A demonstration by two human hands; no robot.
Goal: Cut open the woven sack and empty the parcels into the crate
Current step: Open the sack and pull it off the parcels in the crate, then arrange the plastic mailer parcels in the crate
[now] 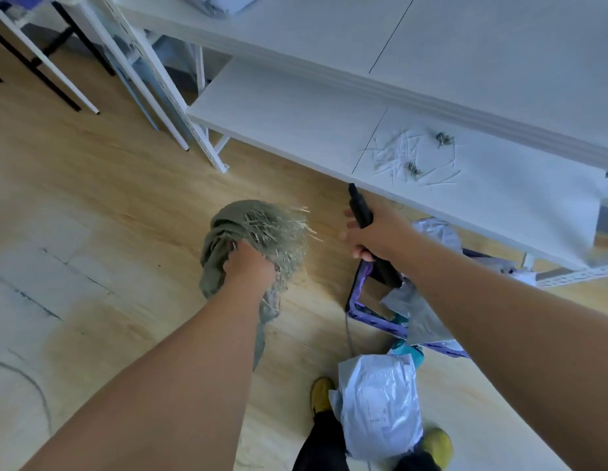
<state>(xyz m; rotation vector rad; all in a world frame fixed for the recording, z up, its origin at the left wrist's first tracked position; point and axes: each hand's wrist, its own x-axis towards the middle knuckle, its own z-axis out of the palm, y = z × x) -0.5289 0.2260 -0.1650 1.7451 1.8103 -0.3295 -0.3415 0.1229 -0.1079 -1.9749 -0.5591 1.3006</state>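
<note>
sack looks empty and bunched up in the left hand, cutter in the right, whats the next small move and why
Probably put the black cutter down on the white shelf just ahead. The left hand grips the crumpled, frayed woven sack, while parcels already sit in the purple crate; one grey parcel lies on the floor, needing the right hand.

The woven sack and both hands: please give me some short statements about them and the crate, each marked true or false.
1. The left hand grips the bunched woven sack. True.
2. The right hand is empty. False: it holds a black cutter.
3. The purple crate stands on the lower shelf. False: it stands on the floor.
4. A pale parcel lies by the person's feet, outside the crate. True.
</note>
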